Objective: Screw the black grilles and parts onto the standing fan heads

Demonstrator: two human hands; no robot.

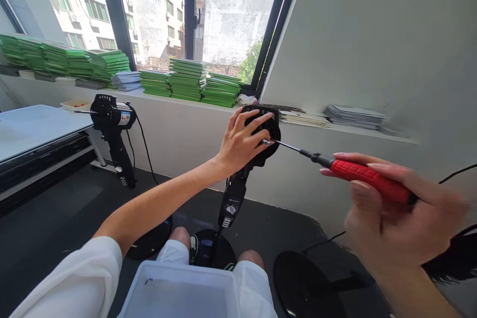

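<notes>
In the middle stands a black stand-fan body, its bladeless head (275, 126) on top of a control column (231, 206) with a knob and buttons. My left hand (240, 139) grips the head from the near side, fingers spread over its face. Beside its fingertips is a small silvery part (266, 142). My right hand (402, 213) is closed around the red handle of a screwdriver (367, 176). The screwdriver's thin shaft points left, and its tip reaches the head next to my left fingers. Exactly what the tip touches is hidden.
A translucent plastic tray (182, 290) rests on my lap with a few small dark pieces. Another fan body (112, 114) stands left by a white table (40, 121). Black round bases (305, 283) are on the floor. Green stacks (188, 79) line the windowsill.
</notes>
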